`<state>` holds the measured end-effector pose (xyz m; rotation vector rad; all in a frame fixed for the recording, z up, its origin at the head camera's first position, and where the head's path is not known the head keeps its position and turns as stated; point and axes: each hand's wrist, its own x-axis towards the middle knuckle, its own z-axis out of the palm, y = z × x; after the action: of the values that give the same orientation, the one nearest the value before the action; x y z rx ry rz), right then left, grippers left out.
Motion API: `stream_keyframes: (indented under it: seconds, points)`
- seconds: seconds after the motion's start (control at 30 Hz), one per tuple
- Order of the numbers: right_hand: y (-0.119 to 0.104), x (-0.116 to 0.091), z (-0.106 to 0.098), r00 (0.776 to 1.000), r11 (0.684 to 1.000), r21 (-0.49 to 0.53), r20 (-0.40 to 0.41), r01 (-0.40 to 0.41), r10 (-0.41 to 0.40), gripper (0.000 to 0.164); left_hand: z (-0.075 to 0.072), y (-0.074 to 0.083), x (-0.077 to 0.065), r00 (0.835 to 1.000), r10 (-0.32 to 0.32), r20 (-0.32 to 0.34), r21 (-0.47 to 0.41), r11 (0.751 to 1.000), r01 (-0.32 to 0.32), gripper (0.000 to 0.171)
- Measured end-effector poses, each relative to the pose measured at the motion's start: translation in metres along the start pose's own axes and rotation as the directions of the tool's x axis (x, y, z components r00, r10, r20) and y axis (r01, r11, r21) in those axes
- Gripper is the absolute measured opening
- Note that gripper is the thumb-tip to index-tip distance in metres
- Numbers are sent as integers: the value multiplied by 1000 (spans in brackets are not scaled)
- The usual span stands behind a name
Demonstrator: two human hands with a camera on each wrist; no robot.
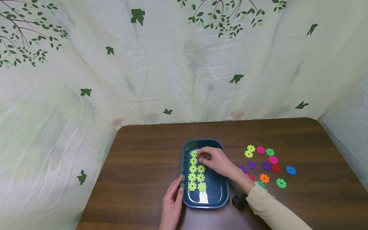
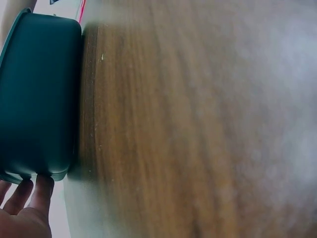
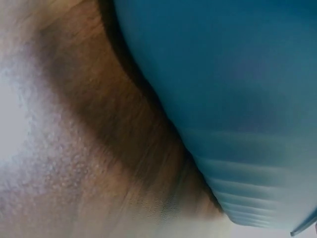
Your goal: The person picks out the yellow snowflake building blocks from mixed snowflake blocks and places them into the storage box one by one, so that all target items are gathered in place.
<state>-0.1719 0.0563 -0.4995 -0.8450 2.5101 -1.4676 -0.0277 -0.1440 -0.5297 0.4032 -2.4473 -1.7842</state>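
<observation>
A dark blue tray [image 1: 221, 191] with a raised rim lies on the table. Inside it, yellow-green notched flower discs [image 1: 192, 177] form two columns, the left one longer. My right hand [image 1: 214, 159] is over the tray's far half with thumb and fingers bent together, close to the top of the shorter column; whether a disc sits between the fingertips I cannot tell. At the tray's left side, my left hand [image 1: 172, 199] touches the wall with fairly straight fingers. The left wrist view shows these fingers [image 2: 42, 196] against the tray's outer wall [image 2: 39, 94].
Right of the tray, loose flower discs are scattered on the brown table [image 1: 138, 166]: yellow-green [image 1: 251, 148], pink [image 1: 261, 149], purple [image 1: 251, 164], red [image 1: 275, 168], orange [image 1: 264, 178], blue [image 1: 291, 170] and green [image 1: 281, 183]. A leaf-patterned curtain [image 1: 172, 80] hangs behind the table.
</observation>
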Motion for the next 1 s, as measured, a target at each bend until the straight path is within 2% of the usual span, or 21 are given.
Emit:
stream_keyframes:
  seconds: [0.17,0.4,0.7,1.0]
  points:
    - [-1,-3,-5,999,999,42,-39,13,-11,22,0,0,1,1000,-6,2,-1,1000,6,42]
    - [-1,-17,-19,992,998,55,-121,-25,31,23,0,-1,-1,1000,9,-5,-14,1000,-9,42]
    - [6,-43,-34,957,993,62,-266,-100,113,24,-1,0,0,1000,6,-1,-2,1000,-6,42]
    - [17,-61,-46,938,991,38,-320,-127,132,27,-2,1,-1,1000,31,-7,-12,999,-31,42]
